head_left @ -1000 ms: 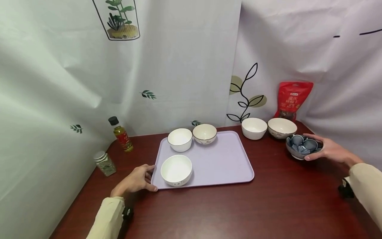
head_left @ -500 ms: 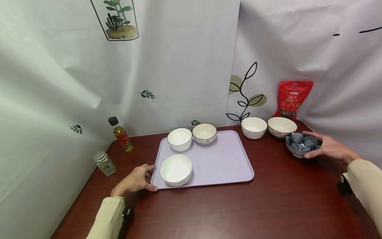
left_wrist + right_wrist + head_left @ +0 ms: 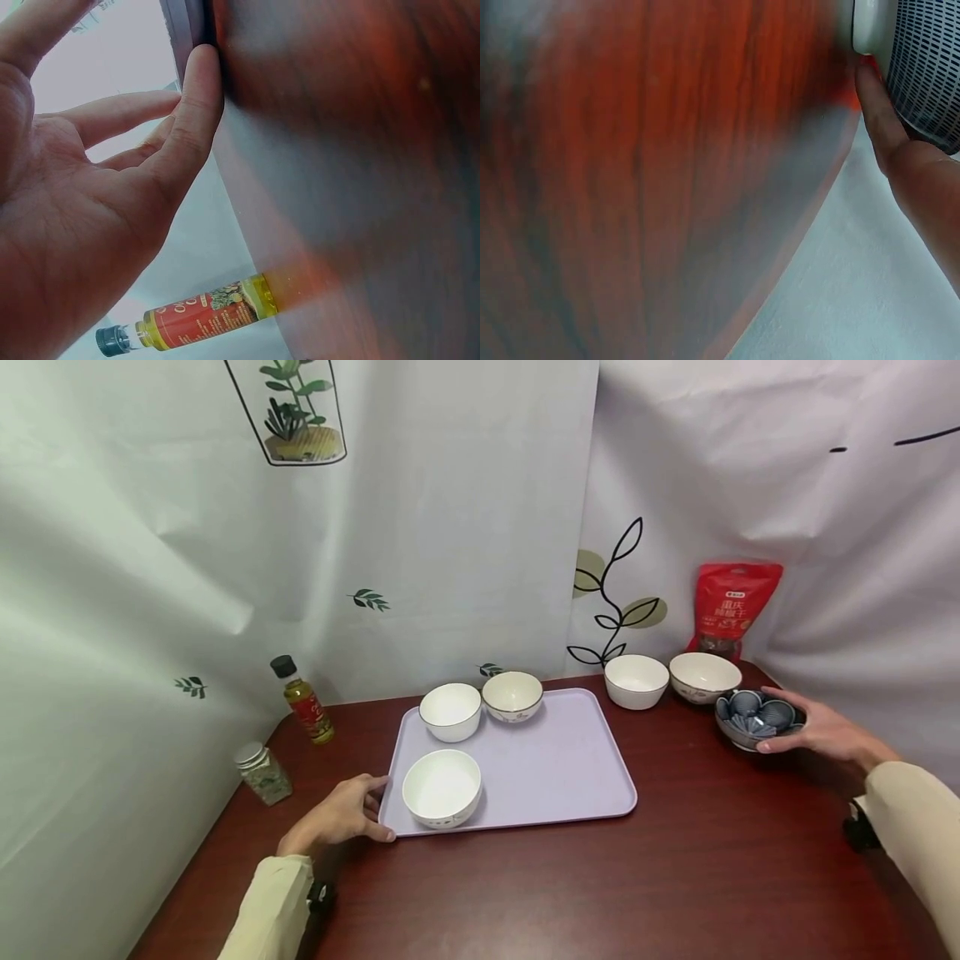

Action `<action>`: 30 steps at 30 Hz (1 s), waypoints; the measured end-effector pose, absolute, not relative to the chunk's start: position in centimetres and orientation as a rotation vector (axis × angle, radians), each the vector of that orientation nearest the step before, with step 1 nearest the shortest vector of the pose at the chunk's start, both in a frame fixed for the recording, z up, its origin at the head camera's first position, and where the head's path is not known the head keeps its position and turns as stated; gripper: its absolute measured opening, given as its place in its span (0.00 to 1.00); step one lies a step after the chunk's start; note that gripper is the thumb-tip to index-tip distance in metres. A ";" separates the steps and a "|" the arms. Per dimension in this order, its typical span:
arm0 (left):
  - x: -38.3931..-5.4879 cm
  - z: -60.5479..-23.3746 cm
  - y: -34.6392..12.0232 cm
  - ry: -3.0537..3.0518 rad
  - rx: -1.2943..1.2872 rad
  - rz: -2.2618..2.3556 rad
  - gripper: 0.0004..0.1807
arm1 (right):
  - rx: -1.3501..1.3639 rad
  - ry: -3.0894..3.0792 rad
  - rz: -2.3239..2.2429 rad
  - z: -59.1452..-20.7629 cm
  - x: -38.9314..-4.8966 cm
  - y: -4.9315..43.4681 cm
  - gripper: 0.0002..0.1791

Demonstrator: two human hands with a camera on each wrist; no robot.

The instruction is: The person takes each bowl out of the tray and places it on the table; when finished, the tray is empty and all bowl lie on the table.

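Observation:
My left hand (image 3: 341, 811) is at the near left corner of a lilac tray (image 3: 558, 768). Its fingertips touch the tray's edge, extended rather than curled, as the left wrist view shows. Three white bowls stand on the tray: a near one (image 3: 442, 788), a back left one (image 3: 451, 712) and a cream one (image 3: 512, 696). Over at the right, my right hand (image 3: 821, 731) holds a blue-grey patterned bowl (image 3: 738, 739) between thumb and fingers at its rim. Several small blue ribbed pieces (image 3: 776, 716) lie in it. The dashed pattern on its wall (image 3: 934, 67) shows in the right wrist view.
Just behind the patterned bowl are two white bowls, one on the right (image 3: 705, 678) and one on the left (image 3: 636, 682). A red food pouch (image 3: 733, 610) leans by the wall. An oil bottle (image 3: 308, 706) and a spice jar (image 3: 264, 774) stand at the left.
My right hand has shifted the patterned bowl slightly back and left, toward the white bowls. The left hand and the tray stay put.

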State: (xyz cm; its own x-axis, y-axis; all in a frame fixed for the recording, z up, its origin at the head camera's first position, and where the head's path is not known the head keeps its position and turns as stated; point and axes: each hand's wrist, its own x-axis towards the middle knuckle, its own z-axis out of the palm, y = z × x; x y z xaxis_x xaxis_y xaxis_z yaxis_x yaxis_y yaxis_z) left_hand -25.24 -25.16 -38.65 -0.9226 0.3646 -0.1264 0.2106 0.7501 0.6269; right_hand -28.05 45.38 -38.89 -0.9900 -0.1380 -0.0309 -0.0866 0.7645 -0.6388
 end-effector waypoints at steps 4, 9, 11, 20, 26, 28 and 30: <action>-25.2 -38.7 -25.3 2.706 0.467 0.933 0.53 | -0.210 2.887 -1.041 -38.8 -28.0 45.5 0.56; -25.3 -38.9 -25.4 2.709 0.461 0.927 0.53 | -0.188 2.979 -1.063 -38.0 -27.5 45.8 0.51; -25.3 -38.8 -25.4 2.712 0.470 0.925 0.53 | -0.180 2.996 -1.146 -37.4 -27.3 45.8 0.50; -25.2 -38.9 -25.3 2.704 0.453 0.937 0.53 | -0.552 2.867 -1.487 -33.0 -27.4 38.7 0.46; -25.3 -38.7 -25.3 2.708 0.444 0.919 0.53 | -0.962 2.483 -1.578 -32.8 -28.9 30.8 0.48; -25.4 -38.7 -25.2 2.706 0.453 0.907 0.53 | -0.983 2.394 -1.538 -33.0 -29.7 28.3 0.49; -25.5 -38.7 -25.2 2.707 0.442 0.902 0.53 | -0.986 2.328 -1.503 -33.4 -30.4 26.0 0.51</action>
